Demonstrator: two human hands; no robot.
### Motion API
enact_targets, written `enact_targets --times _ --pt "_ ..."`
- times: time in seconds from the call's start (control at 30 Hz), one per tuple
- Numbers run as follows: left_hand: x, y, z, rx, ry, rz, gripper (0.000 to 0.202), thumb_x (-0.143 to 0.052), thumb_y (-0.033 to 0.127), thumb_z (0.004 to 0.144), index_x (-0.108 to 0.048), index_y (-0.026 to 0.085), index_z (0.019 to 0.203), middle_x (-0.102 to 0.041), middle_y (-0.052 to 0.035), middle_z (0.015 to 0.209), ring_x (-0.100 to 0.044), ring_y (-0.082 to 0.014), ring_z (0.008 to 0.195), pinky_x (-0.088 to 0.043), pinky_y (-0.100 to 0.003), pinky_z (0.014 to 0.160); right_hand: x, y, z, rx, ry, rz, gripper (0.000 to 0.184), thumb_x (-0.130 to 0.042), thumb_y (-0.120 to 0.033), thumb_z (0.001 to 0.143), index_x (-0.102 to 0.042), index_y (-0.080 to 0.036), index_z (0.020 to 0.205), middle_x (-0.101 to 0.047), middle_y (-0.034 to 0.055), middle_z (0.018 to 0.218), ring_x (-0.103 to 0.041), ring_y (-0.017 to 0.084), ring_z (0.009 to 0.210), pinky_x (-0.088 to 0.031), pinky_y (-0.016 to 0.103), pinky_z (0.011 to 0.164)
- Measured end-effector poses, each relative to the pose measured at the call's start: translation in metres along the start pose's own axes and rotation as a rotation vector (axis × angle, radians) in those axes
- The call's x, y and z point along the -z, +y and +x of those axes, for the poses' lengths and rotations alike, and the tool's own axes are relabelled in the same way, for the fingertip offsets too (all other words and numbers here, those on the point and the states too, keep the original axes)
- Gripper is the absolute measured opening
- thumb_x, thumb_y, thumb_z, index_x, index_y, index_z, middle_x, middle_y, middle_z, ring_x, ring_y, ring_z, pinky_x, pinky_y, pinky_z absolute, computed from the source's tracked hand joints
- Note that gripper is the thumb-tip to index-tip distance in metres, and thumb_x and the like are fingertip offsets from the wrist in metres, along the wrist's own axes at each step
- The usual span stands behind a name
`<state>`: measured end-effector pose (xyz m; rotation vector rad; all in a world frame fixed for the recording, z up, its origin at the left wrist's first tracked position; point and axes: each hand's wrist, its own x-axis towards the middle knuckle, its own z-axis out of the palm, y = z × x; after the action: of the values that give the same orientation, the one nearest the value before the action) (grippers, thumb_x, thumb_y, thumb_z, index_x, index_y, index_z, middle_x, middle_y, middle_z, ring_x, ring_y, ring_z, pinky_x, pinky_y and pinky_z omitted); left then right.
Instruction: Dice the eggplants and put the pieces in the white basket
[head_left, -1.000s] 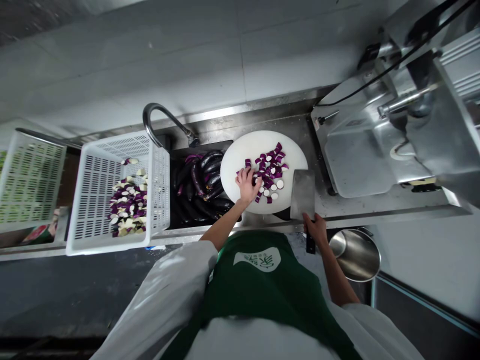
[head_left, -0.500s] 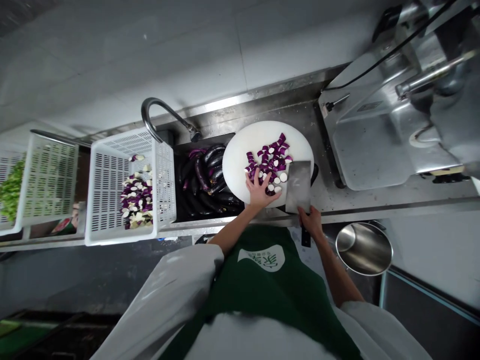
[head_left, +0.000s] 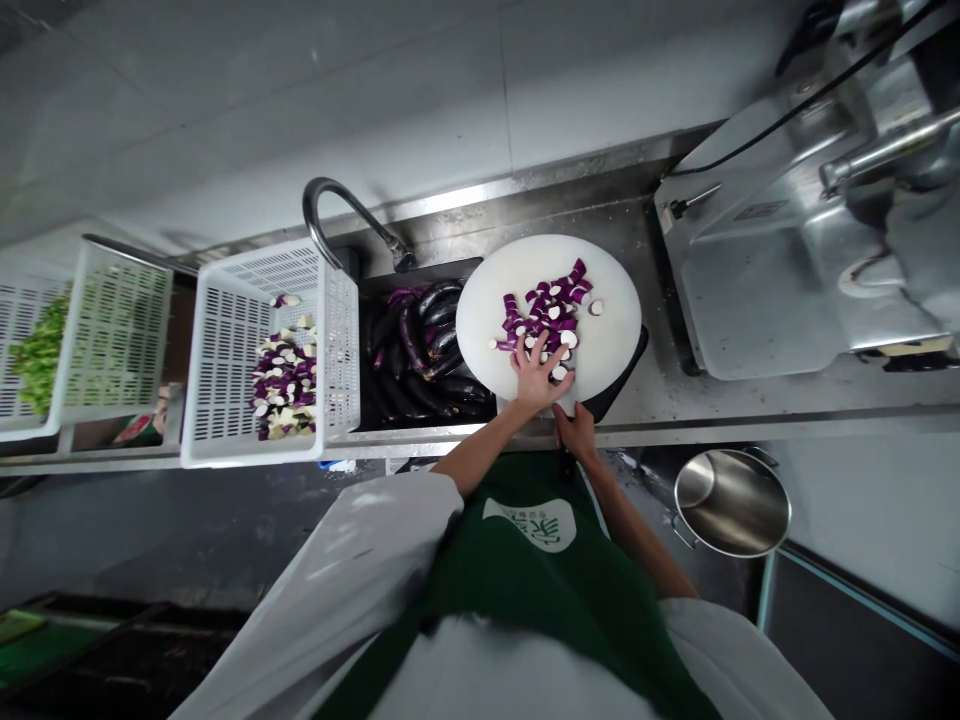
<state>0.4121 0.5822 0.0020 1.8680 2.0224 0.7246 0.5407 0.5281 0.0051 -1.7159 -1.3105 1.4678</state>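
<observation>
My left hand (head_left: 535,378) lies with fingers spread over the cut eggplant pieces (head_left: 551,308), which are heaped on a round white cutting board (head_left: 484,350). Some show white cut faces and others purple skin. Close beside it at the board's near edge, my right hand (head_left: 577,432) is closed round the dark handle of a cleaver (head_left: 567,465). Little of the blade shows; it points toward the near pieces by my left hand, and I cannot tell how far under them it reaches.
Whole eggplants (head_left: 420,345) fill the sink left of the board, under a curved faucet (head_left: 352,205). A white basket (head_left: 251,455) farther left contains cut eggplant. Another basket (head_left: 112,345) stands near leafy greens (head_left: 41,350). On the right are a metal machine (head_left: 757,300) and a steel pot (head_left: 731,505).
My right hand has drawn the cleaver left toward my left hand, and its broad blade no longer shows flat. One eggplant piece now lies apart on the board's right. The view has shifted slightly.
</observation>
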Motion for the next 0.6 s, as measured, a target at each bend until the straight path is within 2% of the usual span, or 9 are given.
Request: enact_targets --times 0.1,0.23,0.37,0.5,0.6 --pt "0.003 0.001 0.001 -0.061 -0.001 -0.004 0.058 -0.070 0.049 0.088 -0.063 0.035 0.143 -0.030 -0.0025 0.169 -0.001 -0.0448 0.159 -0.018 -0.073 0.122 -0.001 -0.001 -0.005 -0.015 -0.014 0.040 0.052 -0.059 -0.079 0.076 -0.046 -0.028 0.073 -0.054 -0.0003 0.045 -0.049 0.018 0.040 -0.038 0.031 0.041" --pt "0.012 0.009 0.005 -0.164 -0.039 -0.022 0.065 -0.069 0.053 0.088 -0.058 0.033 0.149 -0.026 -0.0041 0.170 -0.006 -0.0404 0.160 -0.010 -0.070 0.127 0.002 -0.004 -0.013 -0.010 -0.011 0.031 0.053 -0.055 -0.081 0.079 -0.046 -0.029 0.076 -0.053 -0.0011 0.046 -0.049 0.018 0.039 -0.040 0.031 0.041" --pt "0.027 0.019 0.006 -0.178 -0.050 -0.063 0.067 -0.068 0.054 0.089 -0.054 0.035 0.152 -0.022 -0.0039 0.171 -0.003 -0.0415 0.160 -0.008 -0.071 0.127 0.004 -0.013 -0.021 0.008 0.049 -0.006 0.051 -0.057 -0.079 0.079 -0.047 -0.029 0.074 -0.055 0.0002 0.047 -0.051 0.019 0.042 -0.043 0.033 0.044" --pt "0.054 0.018 0.009 -0.162 -0.003 -0.064 0.065 -0.066 0.052 0.091 -0.054 0.034 0.152 -0.023 -0.0041 0.171 -0.002 -0.0412 0.161 -0.006 -0.071 0.127 -0.003 -0.034 -0.026 0.046 0.067 -0.049 0.047 -0.059 -0.075 0.080 -0.049 -0.029 0.073 -0.057 0.0016 0.049 -0.053 0.020 0.044 -0.046 0.035 0.048" --pt "0.088 0.002 0.011 -0.134 0.081 -0.029 0.063 -0.065 0.052 0.092 -0.055 0.031 0.151 -0.024 -0.0050 0.171 -0.006 -0.0395 0.161 -0.005 -0.067 0.130 -0.021 -0.055 -0.027 0.126 0.007 -0.046 0.043 -0.060 -0.070 0.083 -0.055 -0.028 0.079 -0.057 0.0007 0.049 -0.051 0.020 0.044 -0.047 0.035 0.048"
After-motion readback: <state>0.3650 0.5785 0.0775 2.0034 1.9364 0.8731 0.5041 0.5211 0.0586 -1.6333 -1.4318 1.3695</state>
